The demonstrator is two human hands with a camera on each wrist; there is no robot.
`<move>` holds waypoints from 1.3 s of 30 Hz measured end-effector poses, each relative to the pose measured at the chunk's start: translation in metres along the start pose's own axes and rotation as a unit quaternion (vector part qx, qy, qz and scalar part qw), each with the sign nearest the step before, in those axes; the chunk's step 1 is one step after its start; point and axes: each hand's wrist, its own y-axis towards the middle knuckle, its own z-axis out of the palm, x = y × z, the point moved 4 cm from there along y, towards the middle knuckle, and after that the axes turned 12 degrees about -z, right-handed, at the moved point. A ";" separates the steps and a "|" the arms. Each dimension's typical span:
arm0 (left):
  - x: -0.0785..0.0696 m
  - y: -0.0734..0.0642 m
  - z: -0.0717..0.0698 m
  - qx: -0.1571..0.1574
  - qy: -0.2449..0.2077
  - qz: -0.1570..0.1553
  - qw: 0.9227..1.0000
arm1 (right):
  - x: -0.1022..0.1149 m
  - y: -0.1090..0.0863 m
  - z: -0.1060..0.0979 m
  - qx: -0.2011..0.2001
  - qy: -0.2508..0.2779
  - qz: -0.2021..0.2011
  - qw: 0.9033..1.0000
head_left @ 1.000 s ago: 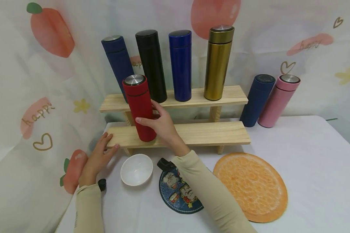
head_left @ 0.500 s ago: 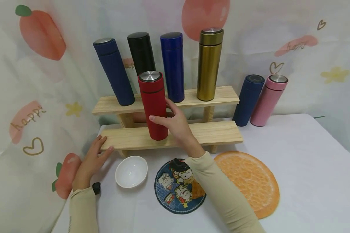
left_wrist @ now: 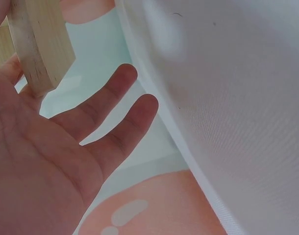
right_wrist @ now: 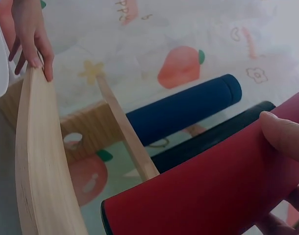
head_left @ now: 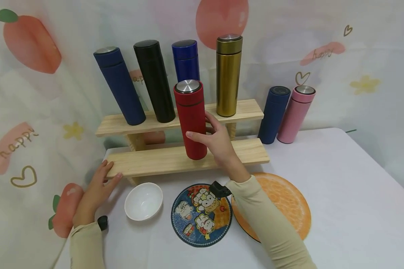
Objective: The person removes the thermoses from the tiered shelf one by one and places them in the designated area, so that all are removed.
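In the head view my right hand grips a red thermos bottle with a steel-topped lid, thumb on the near side and fingers behind. The bottle stands nearly upright, its base over the lower board of a two-step wooden stand. It partly hides a royal blue bottle on the upper board. At the lower board's left end, my left hand pinches the board between thumb and fingers. The left wrist view shows two fingers stretched out past the wood.
On the upper board also stand a navy bottle, a black bottle and a gold bottle. Right of the stand are another navy bottle and a pink bottle. A white bowl, blue round mat and orange round mat lie in front.
My right hand has carried the red bottle rightward along the lower board, from before the navy and black bottles to before the royal blue one. The left hand keeps its place on the board.
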 end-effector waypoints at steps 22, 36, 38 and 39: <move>0.001 -0.004 -0.002 -0.011 -0.001 0.011 1.000 | 0.008 -0.009 -0.078 -0.058 -0.044 0.019 0.997; 0.000 -0.002 0.000 0.003 0.012 0.000 1.000 | 0.025 -0.018 -0.129 -0.099 -0.089 0.006 0.991; 0.001 -0.001 0.001 0.004 0.013 0.000 1.000 | 0.028 -0.020 -0.135 -0.107 -0.090 0.003 0.990; 0.001 -0.001 0.001 0.002 0.012 0.003 1.000 | 0.030 -0.020 -0.138 -0.111 -0.089 0.000 0.990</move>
